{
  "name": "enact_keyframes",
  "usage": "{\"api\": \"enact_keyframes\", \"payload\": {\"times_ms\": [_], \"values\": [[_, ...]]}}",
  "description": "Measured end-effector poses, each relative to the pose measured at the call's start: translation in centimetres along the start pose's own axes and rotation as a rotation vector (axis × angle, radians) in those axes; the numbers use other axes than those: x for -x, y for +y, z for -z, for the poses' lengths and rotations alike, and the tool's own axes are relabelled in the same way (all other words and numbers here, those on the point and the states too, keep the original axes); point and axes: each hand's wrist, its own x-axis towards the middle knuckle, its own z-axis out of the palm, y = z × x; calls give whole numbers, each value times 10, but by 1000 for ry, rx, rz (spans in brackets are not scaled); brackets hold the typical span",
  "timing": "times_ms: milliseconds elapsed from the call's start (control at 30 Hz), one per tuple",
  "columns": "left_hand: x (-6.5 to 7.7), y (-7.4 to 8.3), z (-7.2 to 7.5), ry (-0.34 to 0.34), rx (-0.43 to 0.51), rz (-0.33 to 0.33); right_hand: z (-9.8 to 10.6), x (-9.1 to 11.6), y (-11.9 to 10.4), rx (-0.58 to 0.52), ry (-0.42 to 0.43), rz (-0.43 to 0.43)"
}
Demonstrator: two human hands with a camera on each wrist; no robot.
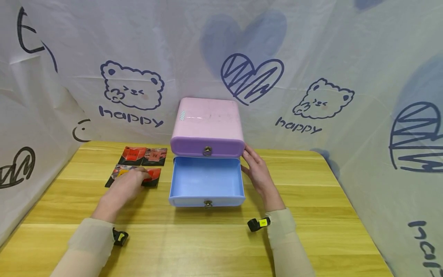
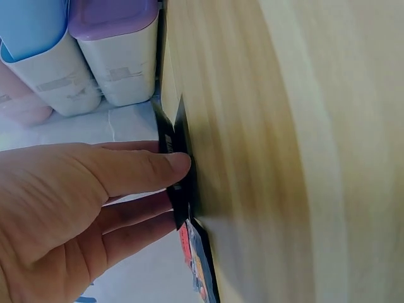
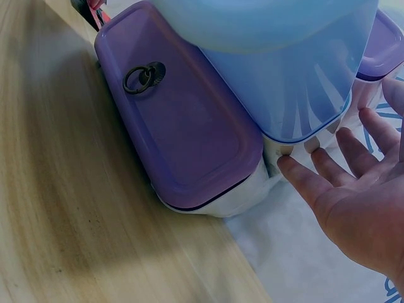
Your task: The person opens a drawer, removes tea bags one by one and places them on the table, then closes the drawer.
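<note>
The step in hand seems to be picking up: the left hand (image 1: 126, 184) leans over the front-right red-and-black packet (image 1: 155, 177) on the worktop (image 1: 194, 246), its grip pinching it; lifting it clear probably comes next. The right hand (image 1: 258, 175), its grip released, extends its fingers along the drawer unit's (image 1: 209, 120) side.

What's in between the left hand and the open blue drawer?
In the head view, first comes part of the red-and-black packet the left hand pinches, then only bare wooden tabletop before the open blue drawer.
</note>
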Motion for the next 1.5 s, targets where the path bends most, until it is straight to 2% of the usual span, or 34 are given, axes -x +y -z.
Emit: {"api": "enact_keyframes", "payload": {"times_ms": [233, 433, 900, 1200, 1333, 1500], "values": [[0, 0, -2, -15, 80, 20, 1, 0, 0, -20, -3, -13], [-1, -1, -5, 7, 82, 2, 1, -1, 1, -19, -5, -9], [-2, 0, -5, -18, 95, 30, 0, 0, 0, -6, 0, -1], [1, 0, -4, -5, 104, 17, -1, 2, -3, -3, -5, -11], [3, 1, -1, 25, 123, 9, -1, 1, -3, -3, -2, -10], [6, 3, 3, 161, 155, -3, 0, -1, 1, -7, 8, -1]]}}
